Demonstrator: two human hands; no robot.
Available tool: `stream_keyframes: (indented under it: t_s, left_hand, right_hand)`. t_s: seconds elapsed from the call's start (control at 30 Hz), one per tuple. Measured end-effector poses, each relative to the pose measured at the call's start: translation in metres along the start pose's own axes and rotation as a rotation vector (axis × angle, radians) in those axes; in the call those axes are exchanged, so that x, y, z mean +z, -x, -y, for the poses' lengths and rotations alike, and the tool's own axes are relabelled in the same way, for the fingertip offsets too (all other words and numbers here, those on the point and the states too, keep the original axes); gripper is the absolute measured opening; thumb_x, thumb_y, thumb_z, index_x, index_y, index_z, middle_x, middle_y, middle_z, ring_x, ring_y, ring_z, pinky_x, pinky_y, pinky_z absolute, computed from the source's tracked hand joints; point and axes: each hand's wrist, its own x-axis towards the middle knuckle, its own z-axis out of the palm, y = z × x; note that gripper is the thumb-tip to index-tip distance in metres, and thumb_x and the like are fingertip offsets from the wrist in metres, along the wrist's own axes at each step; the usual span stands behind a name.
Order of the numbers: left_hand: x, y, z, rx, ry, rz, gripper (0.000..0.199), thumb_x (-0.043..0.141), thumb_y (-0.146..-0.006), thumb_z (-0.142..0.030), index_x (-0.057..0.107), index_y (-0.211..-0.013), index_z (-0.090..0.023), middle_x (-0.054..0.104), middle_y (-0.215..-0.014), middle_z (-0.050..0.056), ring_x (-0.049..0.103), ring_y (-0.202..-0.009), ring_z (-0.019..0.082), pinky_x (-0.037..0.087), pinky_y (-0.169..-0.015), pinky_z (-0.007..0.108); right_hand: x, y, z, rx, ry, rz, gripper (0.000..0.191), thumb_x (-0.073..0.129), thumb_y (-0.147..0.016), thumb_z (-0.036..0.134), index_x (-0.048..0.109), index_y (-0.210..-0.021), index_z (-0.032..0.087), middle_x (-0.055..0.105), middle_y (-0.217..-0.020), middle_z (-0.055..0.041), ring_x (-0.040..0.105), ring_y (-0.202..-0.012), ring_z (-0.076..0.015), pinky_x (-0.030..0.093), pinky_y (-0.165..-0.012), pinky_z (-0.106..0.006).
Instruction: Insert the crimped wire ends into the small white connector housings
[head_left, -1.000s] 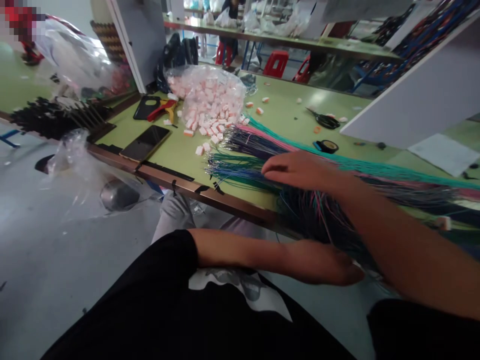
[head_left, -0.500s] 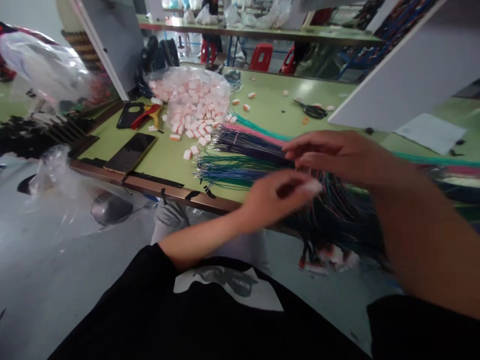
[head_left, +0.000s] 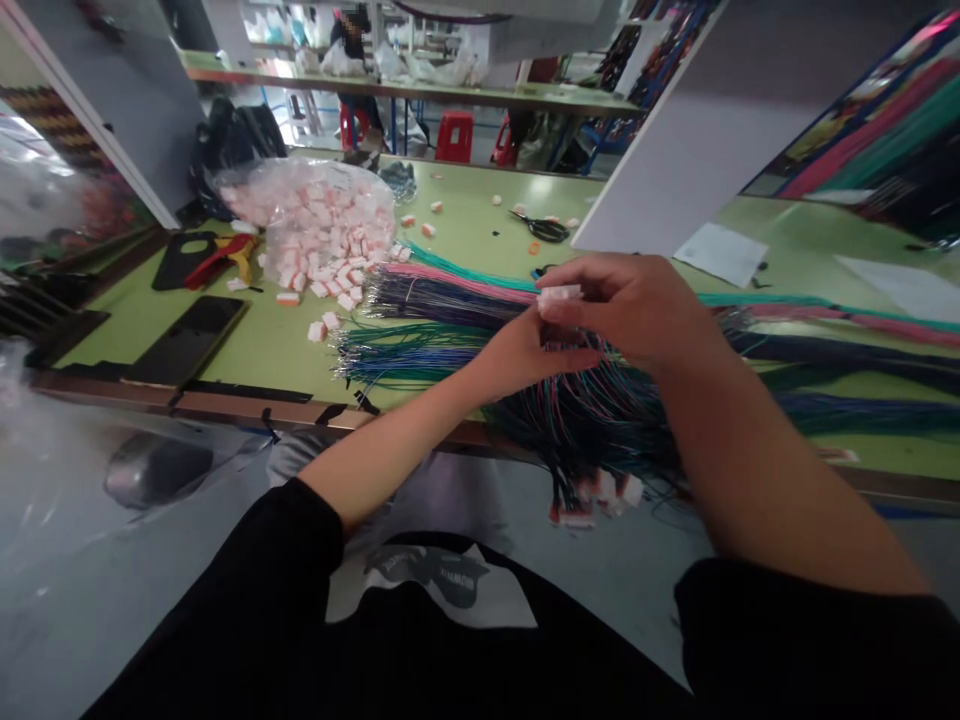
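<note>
A white plastic connector housing [head_left: 560, 295] is pinched in the fingertips of my right hand [head_left: 626, 305], above the wire bundles. Just below and left of it, my left hand [head_left: 529, 345] has its thumb stretched out, apart from its fingers; the fingertips are partly hidden behind the housing and my right hand. Beneath both hands lie pink wires [head_left: 465, 283], dark purple wires [head_left: 442, 302] and green and blue wires [head_left: 420, 350], their metal-tipped ends pointing left. A tangled dark wire bunch [head_left: 600, 420] hangs over the table edge, with white and orange connectors [head_left: 600, 495] at its lower end.
A clear bag of white and orange housings [head_left: 315, 215] spills onto the green table [head_left: 480, 235]. Left of it are a phone [head_left: 187, 340], a black case [head_left: 180, 262] and red-yellow pliers [head_left: 221, 262]. Black scissors [head_left: 544, 229] lie near the white partition [head_left: 645, 150].
The white housing has passed from my left fingertips to my right hand. My hands have come together, and the view has shifted right, so the table items appear farther left.
</note>
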Motion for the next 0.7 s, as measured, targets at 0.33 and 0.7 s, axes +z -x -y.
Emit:
stream_keyframes:
  t_s: [0.33, 0.7]
  left_hand:
    - [-0.013, -0.026, 0.021, -0.145, 0.107, -0.133, 0.019, 0.071, -0.078, -0.013, 0.054, -0.083, -0.018, 0.049, -0.052, -0.01, 0.036, -0.036, 0.003, 0.026, -0.042, 0.019]
    - [-0.025, -0.044, 0.044, -0.04, -0.023, -0.422, 0.021, 0.06, -0.075, -0.001, 0.053, -0.065, -0.018, 0.05, -0.056, -0.007, 0.046, -0.052, 0.008, 0.037, -0.055, 0.02]
  right_hand:
    - [0.008, -0.03, -0.046, 0.297, -0.335, -0.177, 0.02, 0.075, -0.065, 0.031, 0.058, -0.069, 0.021, 0.053, -0.061, 0.002, 0.047, -0.054, -0.0106, 0.041, -0.051, -0.028]
    - [-0.003, -0.116, -0.132, 0.302, -0.064, 0.124, 0.017, 0.06, -0.08, 0.036, 0.056, -0.07, 0.023, 0.06, -0.067, -0.0051, 0.056, -0.064, -0.0168, 0.048, -0.059, -0.034]
